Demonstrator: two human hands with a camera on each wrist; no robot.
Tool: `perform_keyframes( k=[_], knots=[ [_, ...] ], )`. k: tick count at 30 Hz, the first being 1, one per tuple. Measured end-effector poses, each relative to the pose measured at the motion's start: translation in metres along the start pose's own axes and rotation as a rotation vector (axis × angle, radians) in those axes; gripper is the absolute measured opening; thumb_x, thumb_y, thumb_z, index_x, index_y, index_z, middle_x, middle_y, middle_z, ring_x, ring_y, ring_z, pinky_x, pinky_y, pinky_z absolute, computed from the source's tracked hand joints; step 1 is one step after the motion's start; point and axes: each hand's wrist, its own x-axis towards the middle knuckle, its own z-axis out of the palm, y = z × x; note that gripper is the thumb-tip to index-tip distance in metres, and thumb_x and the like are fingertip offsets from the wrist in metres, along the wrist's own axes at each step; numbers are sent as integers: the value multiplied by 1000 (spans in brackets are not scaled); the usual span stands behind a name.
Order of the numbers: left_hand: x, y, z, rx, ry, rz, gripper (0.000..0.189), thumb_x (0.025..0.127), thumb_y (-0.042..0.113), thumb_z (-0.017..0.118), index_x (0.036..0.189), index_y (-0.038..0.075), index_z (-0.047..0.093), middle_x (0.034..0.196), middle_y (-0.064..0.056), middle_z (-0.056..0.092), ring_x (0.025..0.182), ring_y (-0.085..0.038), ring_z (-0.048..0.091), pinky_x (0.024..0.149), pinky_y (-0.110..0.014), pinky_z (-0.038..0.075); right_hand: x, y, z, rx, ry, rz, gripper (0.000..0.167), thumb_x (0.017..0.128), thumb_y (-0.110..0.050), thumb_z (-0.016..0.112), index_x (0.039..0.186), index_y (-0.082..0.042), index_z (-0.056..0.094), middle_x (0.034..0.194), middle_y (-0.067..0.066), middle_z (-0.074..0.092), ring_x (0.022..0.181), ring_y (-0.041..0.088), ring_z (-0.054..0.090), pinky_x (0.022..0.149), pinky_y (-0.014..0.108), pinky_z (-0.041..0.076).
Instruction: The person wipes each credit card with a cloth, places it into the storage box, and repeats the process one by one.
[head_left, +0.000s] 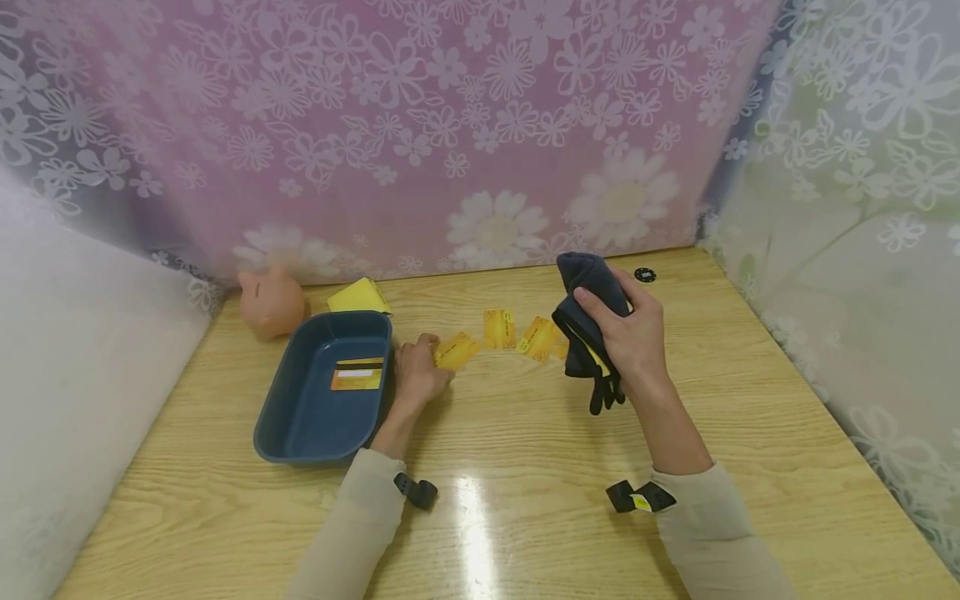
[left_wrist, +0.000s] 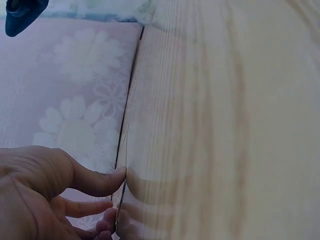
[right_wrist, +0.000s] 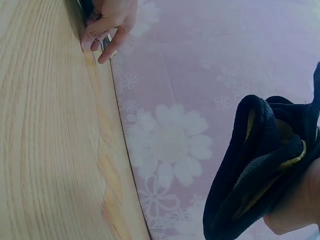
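Observation:
My left hand (head_left: pixel 418 372) is low over the table beside a blue basin, its thumb and fingertips pinching the left end of a yellow-orange plastic card (head_left: pixel 457 352). The left wrist view shows that thumb (left_wrist: pixel 97 182) and the fingertips close to the tabletop. To the right lie more such cards, one upright (head_left: pixel 498 330) and one tilted (head_left: pixel 539 338), with another partly showing behind it. Raised above the table, my right hand (head_left: pixel 637 333) grips a folded dark navy plush cloth pouch (right_wrist: pixel 250 170) with yellow inside and dark strips dangling below.
The blue basin (head_left: pixel 273 417) holds one card (head_left: pixel 356 381) with a dark stripe. Behind it stand an orange piggy bank (head_left: pixel 270 304) and a yellow object (head_left: pixel 358 297). A black poker chip (head_left: pixel 645 274) lies at the back right. Flowered curtains (head_left: pixel 450 125) border the wooden table (head_left: pixel 540 467).

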Motion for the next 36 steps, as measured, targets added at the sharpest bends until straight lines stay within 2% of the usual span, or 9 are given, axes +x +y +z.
perform_keyframes(
  k=[2,7,13,17,23,26,28,31,36],
  knots=[
    [-1,0,0,-5,-10,-21,66,78,2,84,139,-2,59,132,-27,58,138,-47,38,121,-58,27,0,0,0,-5,0,2,55,95,-34,78,145,-18,62,141,9,56,108,16,69,84,21,60],
    [-1,1,0,-17,-8,-31,60,76,3,87,132,-2,65,129,-27,55,130,-44,40,116,-57,33,0,0,0,-16,11,5,56,95,-34,78,147,-19,61,142,9,55,109,16,68,85,20,60],
    [-1,-2,0,-19,-7,16,59,77,4,88,132,6,69,126,-22,64,122,-39,52,109,-53,40,0,0,0,-9,8,-6,53,95,-33,78,144,-18,63,138,9,57,106,16,69,83,21,60],
    [-1,-4,-1,-22,-25,52,59,79,3,84,136,11,69,106,-17,72,95,-31,63,85,-43,51,0,0,1,-14,7,2,54,95,-34,78,145,-19,62,138,8,56,107,16,68,83,21,60],
    [-2,-2,-5,-45,-21,82,61,80,-2,82,138,12,69,90,-13,69,85,-28,61,86,-44,48,0,1,1,-13,5,13,53,95,-34,78,144,-19,63,135,7,57,105,16,69,82,21,60],
    [-3,1,-6,-63,-19,108,60,81,-4,82,138,11,69,88,-11,67,76,-22,60,74,-36,47,0,1,2,-11,2,17,54,95,-35,78,144,-19,63,136,8,57,106,16,69,83,21,60],
    [-4,4,-7,-94,-21,120,59,82,-4,82,138,11,69,93,-11,67,74,-17,64,66,-30,46,1,1,2,-14,2,19,55,95,-35,78,145,-20,62,138,8,56,106,15,68,83,21,60],
    [-7,9,-9,-189,-31,126,57,85,-6,80,138,10,69,107,-14,67,78,-19,72,61,-27,51,1,1,2,-19,3,19,55,95,-35,78,145,-19,62,139,9,56,106,14,68,83,20,60],
    [-14,17,-16,-439,-66,127,55,90,-5,77,140,14,67,122,-16,62,88,-31,74,76,-42,63,0,1,3,-35,-10,24,58,95,-36,78,148,-18,59,142,10,55,106,14,69,83,21,60]
  ],
)
